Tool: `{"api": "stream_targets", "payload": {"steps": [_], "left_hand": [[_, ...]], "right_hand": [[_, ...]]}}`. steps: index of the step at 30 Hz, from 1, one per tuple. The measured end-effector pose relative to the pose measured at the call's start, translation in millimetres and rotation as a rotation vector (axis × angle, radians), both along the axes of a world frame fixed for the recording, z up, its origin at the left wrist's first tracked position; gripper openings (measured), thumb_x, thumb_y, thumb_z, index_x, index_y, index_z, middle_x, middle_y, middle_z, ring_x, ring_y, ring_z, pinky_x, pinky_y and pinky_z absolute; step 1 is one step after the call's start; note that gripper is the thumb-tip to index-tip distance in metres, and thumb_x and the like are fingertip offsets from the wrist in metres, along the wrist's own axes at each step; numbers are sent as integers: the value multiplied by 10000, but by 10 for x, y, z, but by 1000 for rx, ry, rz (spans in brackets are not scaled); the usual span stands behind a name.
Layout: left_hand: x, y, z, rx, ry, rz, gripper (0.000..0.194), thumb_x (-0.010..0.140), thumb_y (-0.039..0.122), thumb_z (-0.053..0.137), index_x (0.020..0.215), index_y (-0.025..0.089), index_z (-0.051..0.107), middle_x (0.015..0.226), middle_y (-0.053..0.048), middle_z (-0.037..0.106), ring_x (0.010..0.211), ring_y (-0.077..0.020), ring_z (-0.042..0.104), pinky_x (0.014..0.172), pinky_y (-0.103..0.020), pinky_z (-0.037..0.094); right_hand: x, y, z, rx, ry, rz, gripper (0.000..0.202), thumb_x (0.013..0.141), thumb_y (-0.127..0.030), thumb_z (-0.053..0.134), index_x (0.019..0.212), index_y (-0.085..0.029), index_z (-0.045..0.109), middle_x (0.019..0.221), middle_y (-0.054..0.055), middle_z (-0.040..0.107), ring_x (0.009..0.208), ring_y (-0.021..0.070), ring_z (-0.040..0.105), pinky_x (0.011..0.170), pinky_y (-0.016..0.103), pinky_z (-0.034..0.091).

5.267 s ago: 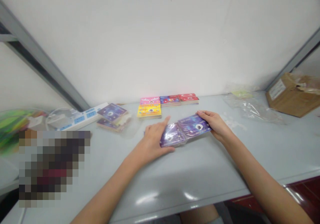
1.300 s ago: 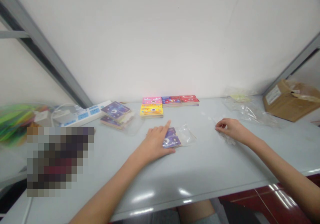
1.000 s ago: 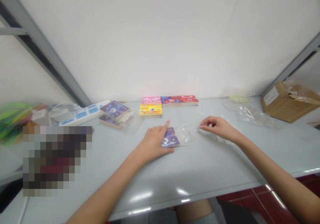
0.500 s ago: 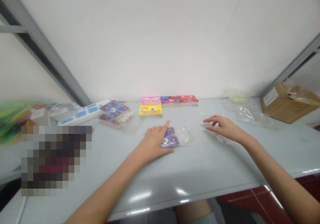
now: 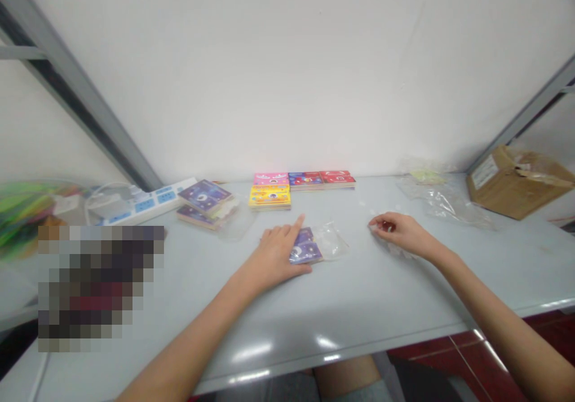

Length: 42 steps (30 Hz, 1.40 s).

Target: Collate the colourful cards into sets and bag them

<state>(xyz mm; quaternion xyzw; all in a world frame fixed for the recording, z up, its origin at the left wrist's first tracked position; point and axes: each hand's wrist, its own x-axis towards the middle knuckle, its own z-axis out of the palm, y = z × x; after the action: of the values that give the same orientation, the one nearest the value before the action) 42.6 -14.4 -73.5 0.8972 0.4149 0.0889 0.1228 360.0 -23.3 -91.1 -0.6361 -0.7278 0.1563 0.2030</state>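
Note:
My left hand (image 5: 279,251) lies with fingers spread over a purple booklet (image 5: 306,252) in a clear plastic sleeve, whose loose end (image 5: 331,241) sticks out to the right. To the right, my right hand (image 5: 395,231) is just over the table, thumb and fingertips brought together; anything between them is too small to make out. White scraps (image 5: 399,251) lie under that hand. Farther back stand stacks of pink (image 5: 271,178), yellow (image 5: 270,197), blue (image 5: 305,179) and red (image 5: 336,178) booklets.
More purple booklets (image 5: 205,197) with plastic lie at the left, beside a white power strip (image 5: 155,201). Crumpled plastic bags (image 5: 449,201) and a cardboard box (image 5: 516,183) are at the right. A blurred-out item (image 5: 103,288) lies on the near left.
The fingers of my right hand have closed together, and the hand has dropped slightly toward the table. My left hand stays on the booklet.

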Motion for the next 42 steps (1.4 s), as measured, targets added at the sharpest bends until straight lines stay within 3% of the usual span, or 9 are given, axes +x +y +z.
{"api": "stream_targets", "payload": {"steps": [6,9,12,18,22,26,31,36,42], "left_hand": [[1,-4,7,-8,7,4,943,694,512,606,1389,170,68,1211,-125,465,1082,-292,422,903,-388,284],[0,-13,9,-7,11,4,939,696,508,608,1389,169,71,1224,-126,456,1088,-291,417,911,-390,279],[-2,-13,7,-8,17,5,934,697,509,607,1388,166,81,1222,-130,456,1082,-290,419,909,-390,280],[1,1,-2,-2,14,-1,904,696,504,611,1383,175,123,1217,-126,456,1081,-286,419,909,-383,280],[-2,1,-10,-3,10,-3,902,698,518,598,1384,184,117,1207,-122,461,1072,-285,425,902,-385,284],[-9,0,-15,4,6,-8,894,700,519,596,1381,184,126,1197,-118,465,1065,-282,427,900,-381,285],[2,2,-4,-4,11,-2,893,696,530,591,1380,185,133,1198,-123,464,1066,-288,428,898,-384,284],[4,-3,9,-10,14,3,898,697,521,596,1382,174,129,1202,-128,463,1070,-289,426,899,-385,286],[1,1,-4,-5,8,2,907,695,514,602,1383,182,114,1202,-124,469,1074,-287,429,903,-383,283]], "right_hand": [[-555,9,126,-4,297,182,318,766,-377,510,994,-180,612,896,61,642,746,166,575,713,309,467],[-660,8,133,-11,321,226,324,778,-376,501,1019,-186,606,954,61,642,775,163,578,744,311,462],[-551,8,125,20,276,151,327,787,-387,484,1014,-188,611,897,59,652,759,166,582,708,302,465],[-41,-114,166,19,98,12,368,758,-439,513,1013,-196,619,950,74,646,812,195,594,725,320,466],[248,-262,112,-137,-59,-7,435,666,-456,607,1016,-199,630,960,90,641,808,222,597,744,350,468],[373,-340,-13,-140,-93,17,339,704,-383,565,978,-199,644,919,82,635,743,195,594,717,335,473],[386,-328,-121,-38,-92,30,251,748,-301,486,899,-194,656,862,73,634,675,172,591,680,320,474],[324,-272,-86,14,-68,-1,248,750,-314,497,916,-191,635,860,69,642,706,184,592,694,329,470],[-228,-138,126,71,162,91,264,773,-357,508,954,-195,611,914,65,637,739,167,586,709,313,472]]}}
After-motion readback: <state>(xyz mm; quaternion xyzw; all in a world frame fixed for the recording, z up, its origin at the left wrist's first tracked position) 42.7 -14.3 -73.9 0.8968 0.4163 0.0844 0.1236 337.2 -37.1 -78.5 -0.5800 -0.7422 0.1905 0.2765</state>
